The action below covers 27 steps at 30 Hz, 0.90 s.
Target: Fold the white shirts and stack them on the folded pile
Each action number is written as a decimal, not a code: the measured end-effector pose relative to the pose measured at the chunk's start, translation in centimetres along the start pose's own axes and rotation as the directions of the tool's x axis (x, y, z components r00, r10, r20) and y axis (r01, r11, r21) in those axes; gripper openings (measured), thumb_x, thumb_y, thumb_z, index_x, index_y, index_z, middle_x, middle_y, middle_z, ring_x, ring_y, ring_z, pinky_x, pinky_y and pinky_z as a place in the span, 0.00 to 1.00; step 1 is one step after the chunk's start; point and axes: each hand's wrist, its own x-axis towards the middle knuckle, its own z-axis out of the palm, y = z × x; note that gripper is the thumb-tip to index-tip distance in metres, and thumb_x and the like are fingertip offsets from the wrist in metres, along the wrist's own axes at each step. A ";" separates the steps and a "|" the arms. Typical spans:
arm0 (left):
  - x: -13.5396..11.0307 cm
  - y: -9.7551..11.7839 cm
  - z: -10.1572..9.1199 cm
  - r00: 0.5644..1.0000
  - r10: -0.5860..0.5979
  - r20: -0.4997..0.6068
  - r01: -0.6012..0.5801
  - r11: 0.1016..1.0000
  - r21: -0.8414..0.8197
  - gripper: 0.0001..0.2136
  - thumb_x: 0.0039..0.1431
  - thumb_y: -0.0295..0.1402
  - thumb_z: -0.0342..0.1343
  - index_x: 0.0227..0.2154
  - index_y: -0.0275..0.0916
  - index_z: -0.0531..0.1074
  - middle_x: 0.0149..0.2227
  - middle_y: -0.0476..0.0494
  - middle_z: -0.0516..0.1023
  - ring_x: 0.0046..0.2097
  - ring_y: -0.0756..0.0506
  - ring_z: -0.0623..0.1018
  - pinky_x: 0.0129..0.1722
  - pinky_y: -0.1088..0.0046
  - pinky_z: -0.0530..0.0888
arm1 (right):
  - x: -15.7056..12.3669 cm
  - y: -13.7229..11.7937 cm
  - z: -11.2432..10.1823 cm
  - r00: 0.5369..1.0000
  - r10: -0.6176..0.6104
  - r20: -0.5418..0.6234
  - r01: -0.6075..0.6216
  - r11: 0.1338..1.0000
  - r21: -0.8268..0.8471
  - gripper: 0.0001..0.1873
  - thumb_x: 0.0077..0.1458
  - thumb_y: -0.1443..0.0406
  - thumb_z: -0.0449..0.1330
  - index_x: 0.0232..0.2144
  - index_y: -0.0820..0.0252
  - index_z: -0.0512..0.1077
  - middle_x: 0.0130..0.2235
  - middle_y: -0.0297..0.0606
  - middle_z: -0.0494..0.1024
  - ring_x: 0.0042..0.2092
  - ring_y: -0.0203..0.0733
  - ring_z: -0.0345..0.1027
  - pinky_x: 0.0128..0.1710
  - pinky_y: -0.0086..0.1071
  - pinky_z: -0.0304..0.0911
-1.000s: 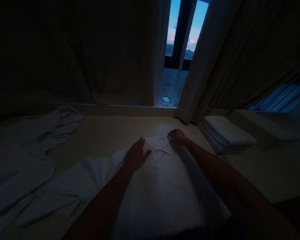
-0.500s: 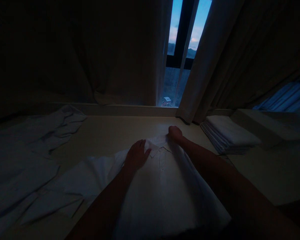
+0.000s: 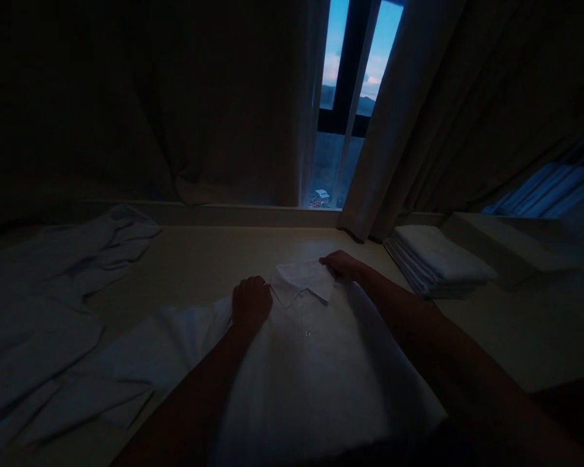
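The right hand is pinching the collar; the left hand, apart, is curling on the shirt, grip unclear. The far-right box is looking too dark to read.

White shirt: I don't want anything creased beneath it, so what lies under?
Pale tabletop shows beyond the collar, and the white shirt appears to rest on it. Whatever lies directly under its body is hidden by the cloth, so I cannot tell.
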 end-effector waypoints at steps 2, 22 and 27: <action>0.4 0.1 -0.4 0.999 -0.036 -0.012 0.036 0.999 -0.025 0.17 0.63 0.35 0.39 0.43 0.37 0.72 0.43 0.33 0.75 0.47 0.37 0.72 0.46 0.55 0.68 | -0.3 0.6 -0.2 0.996 -0.025 0.081 0.018 0.996 0.088 0.09 0.55 0.63 0.61 0.36 0.64 0.75 0.27 0.35 0.74 0.27 0.33 0.67 0.26 0.25 0.60; 10.6 8.5 0.0 0.929 0.267 0.256 -0.116 0.867 -0.484 0.18 0.50 0.47 0.57 0.33 0.35 0.79 0.31 0.45 0.81 0.33 0.49 0.76 0.31 0.76 0.66 | 0.2 3.3 -1.6 0.953 -0.303 0.023 0.282 0.910 0.303 0.15 0.40 0.70 0.70 0.33 0.66 0.73 0.24 0.33 0.74 0.24 0.32 0.66 0.25 0.25 0.60; 11.0 9.1 0.3 0.946 0.188 0.265 -0.031 0.864 -0.502 0.17 0.51 0.44 0.56 0.34 0.35 0.79 0.31 0.43 0.81 0.33 0.49 0.76 0.30 0.75 0.66 | 1.0 2.8 -1.5 0.942 -0.335 -0.017 0.331 0.920 0.209 0.10 0.46 0.64 0.66 0.30 0.66 0.75 0.23 0.31 0.73 0.24 0.32 0.64 0.26 0.25 0.57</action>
